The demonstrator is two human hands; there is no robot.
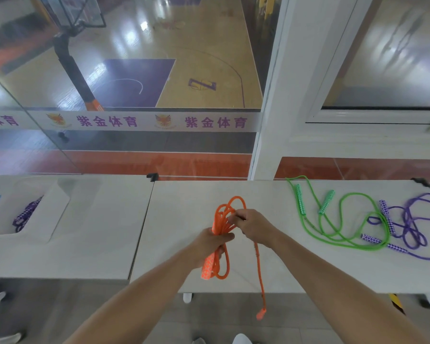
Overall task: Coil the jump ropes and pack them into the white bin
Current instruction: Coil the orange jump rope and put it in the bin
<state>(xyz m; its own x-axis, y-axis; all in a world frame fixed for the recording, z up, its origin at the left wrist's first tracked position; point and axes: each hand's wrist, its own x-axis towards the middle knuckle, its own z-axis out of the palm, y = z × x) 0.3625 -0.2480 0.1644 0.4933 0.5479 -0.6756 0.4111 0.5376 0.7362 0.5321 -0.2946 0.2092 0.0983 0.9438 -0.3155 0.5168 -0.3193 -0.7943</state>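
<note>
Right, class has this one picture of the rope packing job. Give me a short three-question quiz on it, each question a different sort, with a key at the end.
1. True or false: the left hand grips the bundled loops of the orange rope.
2. Multiple choice: what already lies in the white bin?
A. a green rope
B. a purple rope
C. an orange rope
3. Fill the gap: the green rope lies loose on the table to the ____ of the hands.

Key
1. True; the right hand pinches a strand near the top of the loops, and one orange handle hangs below the table edge.
2. B, the purple rope in the bin.
3. right
</note>
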